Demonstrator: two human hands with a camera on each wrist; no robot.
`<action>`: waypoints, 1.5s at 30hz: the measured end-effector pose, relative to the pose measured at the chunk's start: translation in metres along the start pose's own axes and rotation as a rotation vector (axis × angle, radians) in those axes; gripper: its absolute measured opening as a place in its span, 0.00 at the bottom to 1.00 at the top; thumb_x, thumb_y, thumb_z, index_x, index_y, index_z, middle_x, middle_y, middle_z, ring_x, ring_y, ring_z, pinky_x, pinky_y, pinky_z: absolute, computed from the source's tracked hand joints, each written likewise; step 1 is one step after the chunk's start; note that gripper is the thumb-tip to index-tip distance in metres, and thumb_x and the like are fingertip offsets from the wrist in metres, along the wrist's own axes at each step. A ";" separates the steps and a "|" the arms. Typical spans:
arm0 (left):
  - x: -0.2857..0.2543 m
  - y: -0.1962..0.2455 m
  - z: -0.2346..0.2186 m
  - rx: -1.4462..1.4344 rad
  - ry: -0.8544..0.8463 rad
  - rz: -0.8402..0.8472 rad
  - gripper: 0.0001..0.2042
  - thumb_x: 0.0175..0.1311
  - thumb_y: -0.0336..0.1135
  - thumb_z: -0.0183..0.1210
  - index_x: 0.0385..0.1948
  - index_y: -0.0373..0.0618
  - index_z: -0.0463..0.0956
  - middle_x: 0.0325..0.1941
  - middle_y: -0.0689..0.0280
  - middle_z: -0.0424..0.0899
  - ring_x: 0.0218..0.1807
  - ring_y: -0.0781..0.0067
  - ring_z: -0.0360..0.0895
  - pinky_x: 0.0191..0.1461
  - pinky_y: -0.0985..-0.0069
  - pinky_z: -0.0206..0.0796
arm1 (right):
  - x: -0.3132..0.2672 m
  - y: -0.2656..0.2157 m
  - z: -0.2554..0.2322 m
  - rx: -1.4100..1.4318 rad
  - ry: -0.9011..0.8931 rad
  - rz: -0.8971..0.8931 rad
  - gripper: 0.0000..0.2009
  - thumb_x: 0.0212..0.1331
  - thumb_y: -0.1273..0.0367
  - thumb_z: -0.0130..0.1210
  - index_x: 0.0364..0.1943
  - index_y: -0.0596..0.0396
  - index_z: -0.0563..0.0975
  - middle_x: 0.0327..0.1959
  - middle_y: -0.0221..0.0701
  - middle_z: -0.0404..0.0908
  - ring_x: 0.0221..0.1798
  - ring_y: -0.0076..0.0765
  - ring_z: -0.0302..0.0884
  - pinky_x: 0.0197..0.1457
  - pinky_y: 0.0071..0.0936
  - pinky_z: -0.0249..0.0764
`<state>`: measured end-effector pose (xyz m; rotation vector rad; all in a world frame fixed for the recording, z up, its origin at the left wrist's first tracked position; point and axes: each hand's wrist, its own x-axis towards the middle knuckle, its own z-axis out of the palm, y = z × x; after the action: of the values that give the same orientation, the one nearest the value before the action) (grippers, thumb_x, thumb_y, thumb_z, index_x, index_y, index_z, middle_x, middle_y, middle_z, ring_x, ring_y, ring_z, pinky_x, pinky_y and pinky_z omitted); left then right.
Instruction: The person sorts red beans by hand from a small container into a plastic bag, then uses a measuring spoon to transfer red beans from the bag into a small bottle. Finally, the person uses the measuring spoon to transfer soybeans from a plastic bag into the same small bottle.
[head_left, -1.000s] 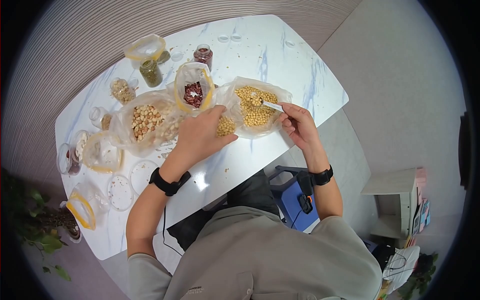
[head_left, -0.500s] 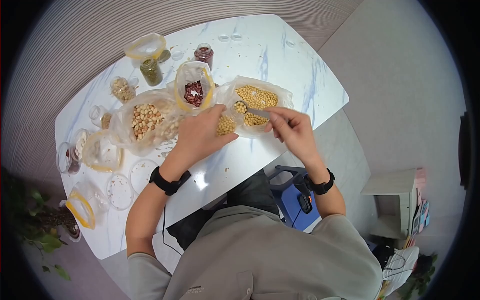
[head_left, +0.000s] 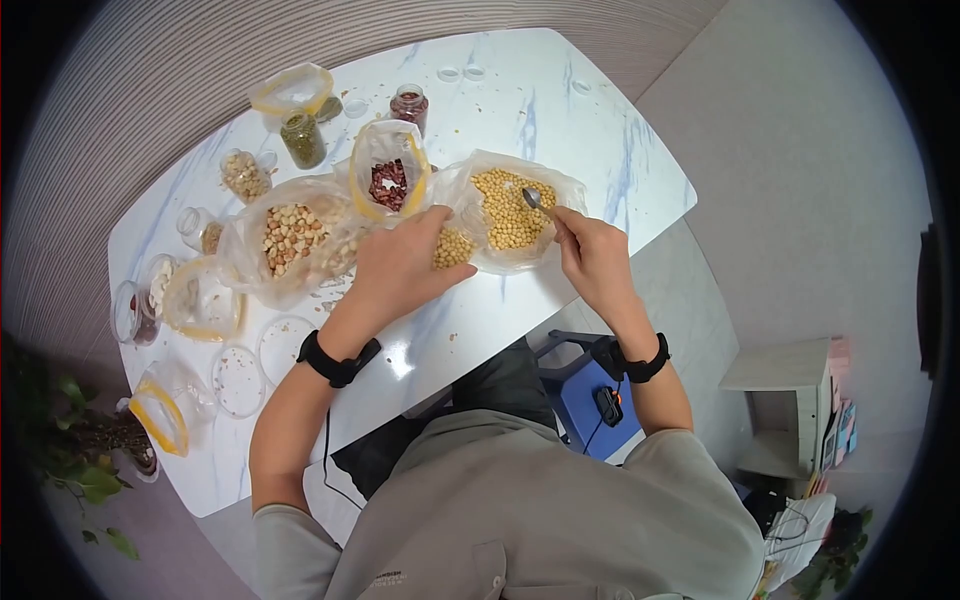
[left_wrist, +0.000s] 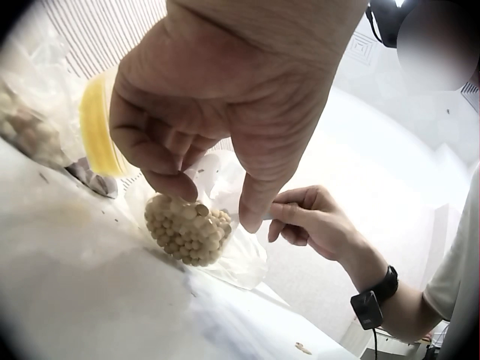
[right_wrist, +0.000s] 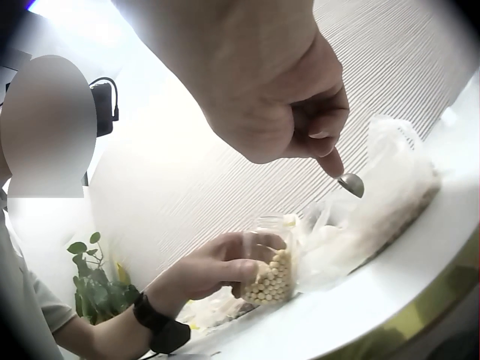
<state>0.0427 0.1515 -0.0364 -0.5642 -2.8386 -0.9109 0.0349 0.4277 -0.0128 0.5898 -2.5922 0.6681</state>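
My left hand point(head_left: 400, 265) grips a clear jar point(right_wrist: 268, 281) partly filled with pale yellow soybeans, thumb on one side and fingers on the other. To the right of the jar lies an open clear plastic bag point(head_left: 570, 195), with a heap of soybeans point(head_left: 512, 228) in it. Over that heap, my right hand point(head_left: 597, 255) pinches the handle of a small metal spoon point(head_left: 532, 198). The spoon's bowl is tilted, and no beans show on it. In the right wrist view, the fingers cover most of the spoon's handle.
Behind the jar stands a yellow-rimmed bag of dark red beans point(head_left: 388, 185). Left of my left hand is a bag of pale brown nuts or seeds point(head_left: 290, 240). A green-filled jar point(head_left: 302, 140), a red-filled jar point(head_left: 408, 108) and several other jars, bags and lids share the marble-patterned table point(head_left: 600, 130).
The spoon moved left out of the bag toward the jar with soybeans in it, then back right over the bag, its bowl now showing no beans. The left hand has stayed on the jar.
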 end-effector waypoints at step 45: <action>0.001 0.000 0.000 -0.008 -0.010 -0.029 0.33 0.54 0.53 0.74 0.58 0.44 0.75 0.45 0.56 0.88 0.42 0.51 0.87 0.43 0.58 0.76 | -0.003 -0.039 -0.007 0.115 -0.038 -0.401 0.21 0.53 0.83 0.62 0.54 0.60 0.81 0.26 0.38 0.77 0.29 0.45 0.79 0.33 0.39 0.74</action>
<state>0.0417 0.1512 -0.0361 -0.5305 -2.8604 -0.9266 0.0575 0.4012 0.0052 1.1287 -2.3731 0.6751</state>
